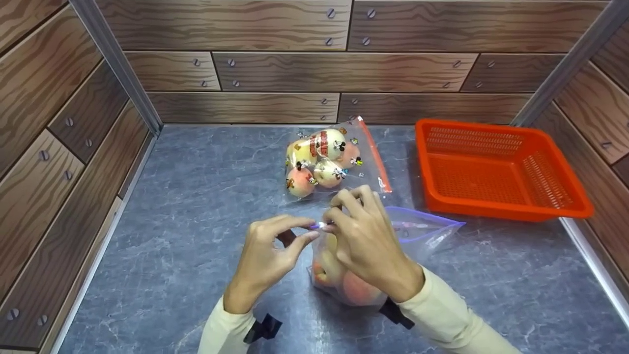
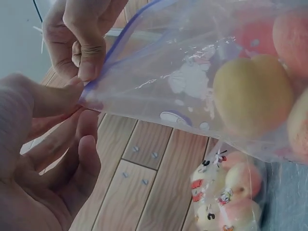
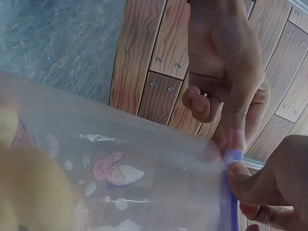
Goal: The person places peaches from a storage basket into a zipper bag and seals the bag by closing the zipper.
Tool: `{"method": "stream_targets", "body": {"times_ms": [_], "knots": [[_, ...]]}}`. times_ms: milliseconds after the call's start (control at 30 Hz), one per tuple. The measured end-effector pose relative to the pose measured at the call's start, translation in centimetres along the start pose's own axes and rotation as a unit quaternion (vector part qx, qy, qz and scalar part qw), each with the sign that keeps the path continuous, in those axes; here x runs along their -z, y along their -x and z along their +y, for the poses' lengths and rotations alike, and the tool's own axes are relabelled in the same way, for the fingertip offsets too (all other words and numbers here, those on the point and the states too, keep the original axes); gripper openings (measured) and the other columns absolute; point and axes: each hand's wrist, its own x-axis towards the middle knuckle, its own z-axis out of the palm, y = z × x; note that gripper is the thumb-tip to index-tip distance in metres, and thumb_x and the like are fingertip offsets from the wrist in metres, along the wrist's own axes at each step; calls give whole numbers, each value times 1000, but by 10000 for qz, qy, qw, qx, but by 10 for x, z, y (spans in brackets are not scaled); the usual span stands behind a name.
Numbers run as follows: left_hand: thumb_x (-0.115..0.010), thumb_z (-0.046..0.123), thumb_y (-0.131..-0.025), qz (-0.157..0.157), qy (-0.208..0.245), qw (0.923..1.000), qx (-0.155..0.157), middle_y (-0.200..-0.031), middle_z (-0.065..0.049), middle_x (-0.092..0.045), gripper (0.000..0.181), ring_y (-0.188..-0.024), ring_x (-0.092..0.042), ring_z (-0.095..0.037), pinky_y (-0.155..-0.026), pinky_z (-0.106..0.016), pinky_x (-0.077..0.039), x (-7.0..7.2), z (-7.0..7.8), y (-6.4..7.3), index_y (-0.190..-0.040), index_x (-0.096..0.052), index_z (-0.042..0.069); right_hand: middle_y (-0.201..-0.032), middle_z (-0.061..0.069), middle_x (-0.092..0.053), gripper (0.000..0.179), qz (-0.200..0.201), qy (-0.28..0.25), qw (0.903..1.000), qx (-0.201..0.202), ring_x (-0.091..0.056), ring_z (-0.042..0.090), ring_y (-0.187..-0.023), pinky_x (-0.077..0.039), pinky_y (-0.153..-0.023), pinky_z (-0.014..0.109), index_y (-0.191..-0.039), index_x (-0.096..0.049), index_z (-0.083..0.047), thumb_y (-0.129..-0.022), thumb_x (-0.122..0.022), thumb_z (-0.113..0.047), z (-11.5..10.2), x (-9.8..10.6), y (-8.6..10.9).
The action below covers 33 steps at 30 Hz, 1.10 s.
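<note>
A clear zip bag [image 2: 149, 96] with a purple zip strip [image 3: 233, 156] stands upright on the table, peaches [image 2: 252, 96] inside it. At one top corner, my left hand [image 1: 268, 258] pinches the end of the strip between thumb and forefinger. Close beside it, my right hand [image 1: 368, 241] pinches the same strip with thumb and fingers. To the right of the right hand, the bag's mouth [image 1: 422, 219] gapes apart. The right hand hides part of the bag in the head view.
Behind the hands lies another clear bag [image 1: 361, 172] with a red zip strip, holding several peaches [image 1: 300, 182]. An orange plastic basket [image 1: 496, 211] sits at the back right. Wood-patterned walls [image 1: 295, 71] enclose the grey marbled table [image 1: 196, 206] at the back and sides.
</note>
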Motion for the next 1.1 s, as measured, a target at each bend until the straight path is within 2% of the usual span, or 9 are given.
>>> {"method": "stream_targets", "body": {"times_ms": [133, 267, 567, 933, 1100], "knots": [[-80, 4, -86, 154, -162, 9995, -220, -82, 4, -76, 9, -58, -60, -3, -52, -16, -52, -3, 0, -1, -94, -81, 10, -88, 3, -58, 19, 19, -52, 10000, 15, -50, 29, -85, -42, -74, 38, -78, -67, -11, -70, -72, 5, 0, 0, 2], [-80, 0, -84, 435, -336, 9974, -463, -75, 3, -74, 9, -56, -58, -3, -51, -15, -50, -8, 0, 0, -87, -81, 8, -87, 3, -58, 14, 48, -31, 10000, -31, -49, 29, -85, -43, -75, 39, -78, -67, -11, -74, -74, 1, -1, 0, 4], [-81, -4, -82, 803, -369, 9945, -557, -77, 0, -75, 12, -56, -60, -5, -51, -15, -51, -12, 0, 1, -88, -81, 6, -86, 3, -57, 15, 50, 3, 10000, -31, -50, 30, -86, -42, -76, 40, -77, -67, -11, -73, -77, -1, 0, -1, 3], [-82, -5, -81, 927, -406, 9927, -656, -77, -1, -75, 12, -56, -62, -8, -50, -16, -52, -14, -3, 1, -87, -81, 5, -87, 3, -58, 15, 38, 61, 10000, -36, -50, 29, -85, -42, -73, 39, -75, -66, -11, -71, -75, 1, 3, -2, 4], [-82, -6, -79, 917, -444, 9922, -720, -77, -2, -75, 13, -56, -62, -8, -50, -16, -52, -16, -4, 1, -88, -80, 4, -87, 3, -57, 15, 1, 91, 10000, 8, -50, 29, -85, -42, -73, 38, -77, -67, -11, -74, -78, -2, 4, 0, 5]]}}
